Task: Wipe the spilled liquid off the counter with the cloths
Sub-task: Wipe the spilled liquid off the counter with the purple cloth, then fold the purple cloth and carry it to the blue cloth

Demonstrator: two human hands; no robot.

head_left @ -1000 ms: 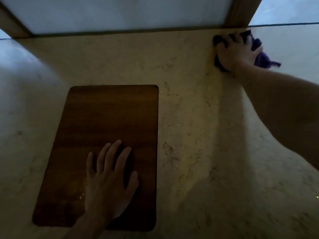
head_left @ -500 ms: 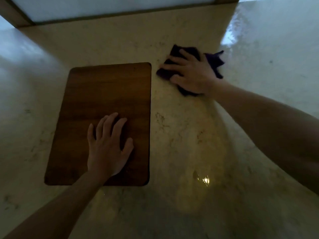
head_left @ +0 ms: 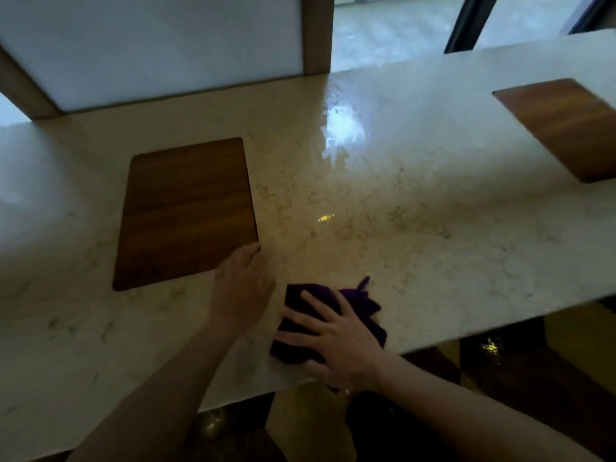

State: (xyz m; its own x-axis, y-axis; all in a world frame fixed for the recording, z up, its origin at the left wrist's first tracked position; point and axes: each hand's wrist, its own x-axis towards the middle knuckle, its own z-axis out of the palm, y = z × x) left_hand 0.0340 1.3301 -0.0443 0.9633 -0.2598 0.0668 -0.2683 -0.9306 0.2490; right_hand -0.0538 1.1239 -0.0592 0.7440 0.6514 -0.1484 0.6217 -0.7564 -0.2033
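The purple cloth [head_left: 333,315] lies at the counter's [head_left: 416,228] near edge under the flat, spread right hand [head_left: 336,348], left hand [head_left: 241,288] resting relaxed beside it; overshooting risks pushing liquid onto the floor.

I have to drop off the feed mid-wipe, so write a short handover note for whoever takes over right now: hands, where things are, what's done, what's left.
Right hand: fingers spread flat, pressing the purple cloth onto the counter at its near edge.
Left hand: holds nothing, resting at the near right corner of the wooden board.
A second wooden board lies far right.
Only one cloth is in view.
Done: cannot judge how much has been wiped.
Left: a glossy, wet-looking patch shows toward the back of the counter, apart from the cloth; it may be glare, so check and wipe it.
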